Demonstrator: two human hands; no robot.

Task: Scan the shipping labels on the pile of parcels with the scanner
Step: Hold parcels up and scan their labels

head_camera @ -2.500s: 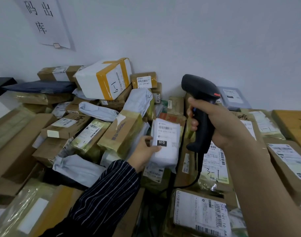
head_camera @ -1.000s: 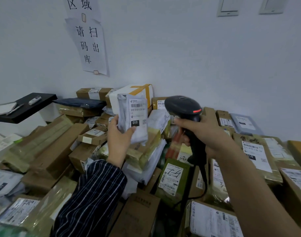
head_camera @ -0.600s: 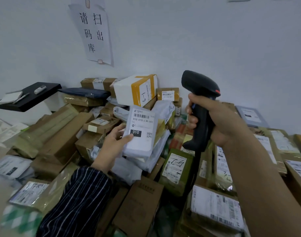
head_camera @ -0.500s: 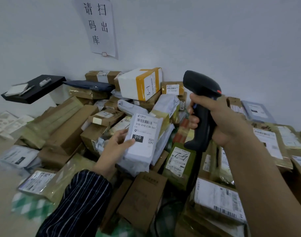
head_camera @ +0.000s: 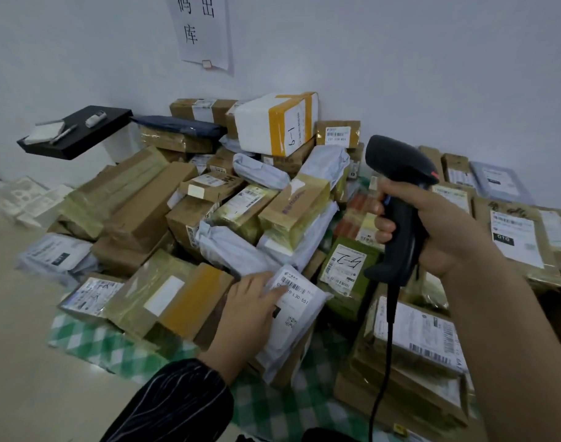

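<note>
left hand (head_camera: 250, 311) flat on white mailer (head_camera: 300, 327), near front of pile (head_camera: 145, 212) | right hand (head_camera: 445, 231) gripping scanner (head_camera: 400, 173), up on right | tip: probably slide fingers off the barcode (head_camera: 292, 285), tilt scanner down at it

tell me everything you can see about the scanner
The scanner is a black, matte plastic-looking pistol-type unit: a rounded head with a small red mark on its side, a handle flaring at the base, and a black cable hanging from there out of the frame's bottom. It stands roughly upright, head facing left over the parcels. Only the right hand touches it, fingers curled round the handle.
</note>
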